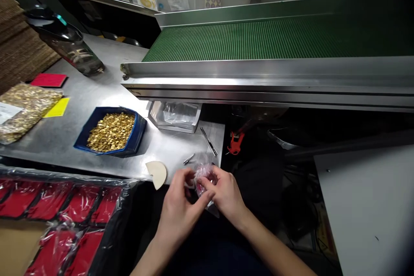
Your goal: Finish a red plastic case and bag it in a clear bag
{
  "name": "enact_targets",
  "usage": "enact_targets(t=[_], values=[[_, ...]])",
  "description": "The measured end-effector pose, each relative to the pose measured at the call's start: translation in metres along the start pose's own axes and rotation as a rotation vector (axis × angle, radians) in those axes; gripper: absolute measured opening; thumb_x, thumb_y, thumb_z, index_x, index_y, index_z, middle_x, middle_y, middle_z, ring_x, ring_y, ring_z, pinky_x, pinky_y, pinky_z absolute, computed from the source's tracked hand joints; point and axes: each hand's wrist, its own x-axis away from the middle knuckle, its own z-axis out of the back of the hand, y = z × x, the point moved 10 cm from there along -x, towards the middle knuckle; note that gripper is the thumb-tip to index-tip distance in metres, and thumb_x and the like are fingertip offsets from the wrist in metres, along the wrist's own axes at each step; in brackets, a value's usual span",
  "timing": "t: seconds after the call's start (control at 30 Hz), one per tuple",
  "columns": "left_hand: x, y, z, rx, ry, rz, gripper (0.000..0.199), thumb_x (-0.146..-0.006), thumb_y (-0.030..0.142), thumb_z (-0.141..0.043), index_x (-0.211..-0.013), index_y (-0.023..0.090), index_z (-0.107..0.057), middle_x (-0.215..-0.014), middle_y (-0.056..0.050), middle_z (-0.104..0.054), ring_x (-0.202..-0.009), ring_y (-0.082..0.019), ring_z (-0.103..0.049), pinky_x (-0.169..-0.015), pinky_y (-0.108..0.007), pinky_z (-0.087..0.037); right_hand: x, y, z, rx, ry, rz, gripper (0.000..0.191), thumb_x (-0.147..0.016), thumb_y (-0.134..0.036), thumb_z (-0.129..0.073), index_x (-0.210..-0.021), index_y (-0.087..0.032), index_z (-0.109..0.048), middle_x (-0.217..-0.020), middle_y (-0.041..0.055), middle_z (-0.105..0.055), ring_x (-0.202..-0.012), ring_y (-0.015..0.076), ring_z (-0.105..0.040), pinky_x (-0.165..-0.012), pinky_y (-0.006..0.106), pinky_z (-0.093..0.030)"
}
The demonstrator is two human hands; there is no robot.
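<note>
Both my hands meet at the front edge of the metal table around a crumpled clear plastic bag [204,172]. Something pink or red shows through the plastic, but my fingers cover most of it. My left hand [181,207] curls its fingers against the bag's left side. On the other side my right hand [226,194] pinches the bag with thumb and fingers. Just beyond the hands lie a small metal tool [189,159] and a slim pen-like tool [208,141]. A beige notched disc [157,173] overhangs the table edge to the left.
A blue bin [139,136] holds many small gold pieces. Behind it are a grey tray [194,123] with plastic bags and a green conveyor [246,39]. A water bottle [74,47] stands back left. Bagged red items [51,241] fill a black-lined crate at lower left.
</note>
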Motion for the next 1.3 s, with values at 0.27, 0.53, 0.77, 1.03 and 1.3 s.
enact_targets(t=[0.27,0.53,0.77,1.03,1.3], values=[[-0.033,-0.03,-0.052,0.445,-0.151,0.22,0.029,-0.088,0.045,-0.076,-0.088,0.017,-0.069,-0.079,-0.002,-0.069,-0.069,-0.015,-0.06,-0.063,-0.024,-0.048,0.01,0.044,0.006,-0.413,-0.081,-0.099,0.033,-0.094,-0.045,-0.067,-0.111,-0.019,-0.078,-0.093,0.008,-0.079,-0.082,0.023,-0.074,-0.076,0.032,-0.057],[-0.033,-0.045,-0.05,0.814,0.028,0.32,0.035,-0.083,0.046,-0.082,-0.095,0.021,-0.062,-0.085,0.003,-0.066,-0.073,-0.007,-0.06,-0.07,-0.014,-0.052,0.031,0.091,0.047,-0.651,0.079,-0.32,0.051,-0.081,-0.056,-0.082,-0.108,-0.013,-0.079,-0.096,0.0124,-0.08,-0.079,0.0166,-0.074,-0.07,0.024,-0.057],[-0.037,-0.056,-0.055,0.925,0.085,0.38,0.038,-0.071,0.033,-0.094,-0.089,0.019,-0.063,-0.074,0.006,-0.063,-0.063,-0.005,-0.058,-0.061,-0.01,-0.049,0.026,0.091,0.058,-0.616,0.185,-0.259,0.045,-0.078,-0.053,-0.085,-0.097,-0.014,-0.079,-0.087,0.0098,-0.08,-0.068,0.0136,-0.071,-0.061,0.021,-0.054],[-0.04,-0.049,-0.059,0.985,-0.06,0.43,0.037,-0.075,0.033,-0.091,-0.102,0.014,-0.072,-0.091,-0.003,-0.072,-0.075,-0.01,-0.066,-0.072,-0.018,-0.058,0.028,0.086,0.063,-0.558,0.215,-0.177,0.034,-0.084,-0.049,-0.081,-0.096,-0.017,-0.077,-0.088,0.0087,-0.08,-0.071,0.0161,-0.071,-0.069,0.026,-0.057],[-0.041,-0.031,-0.059,0.982,-0.115,0.361,0.031,-0.083,0.03,-0.084,-0.096,0.022,-0.058,-0.093,-0.001,-0.073,-0.072,-0.011,-0.067,-0.065,-0.019,-0.057,0.054,0.064,0.024,-0.306,-0.144,-0.119,0.02,-0.086,-0.037,-0.077,-0.095,-0.02,-0.078,-0.091,0.0041,-0.078,-0.083,0.0189,-0.071,-0.076,0.027,-0.053]])
